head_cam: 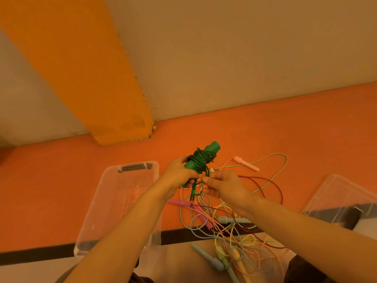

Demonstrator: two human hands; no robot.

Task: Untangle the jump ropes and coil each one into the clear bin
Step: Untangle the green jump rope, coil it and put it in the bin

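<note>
My left hand grips the green handles of a green jump rope, whose cord is wound around them in a bundle. My right hand pinches the loose green loop that hangs below the bundle. Both hands are raised above the floor. Under them lies a tangle of pastel jump ropes in pink, blue, yellow and dark red. The clear bin stands on the floor to the left, below my left forearm, with nothing visible inside.
A pink handle lies apart behind the tangle. A clear lid or second bin sits at the right. An orange column and the wall close the back. The floor is orange with a black stripe.
</note>
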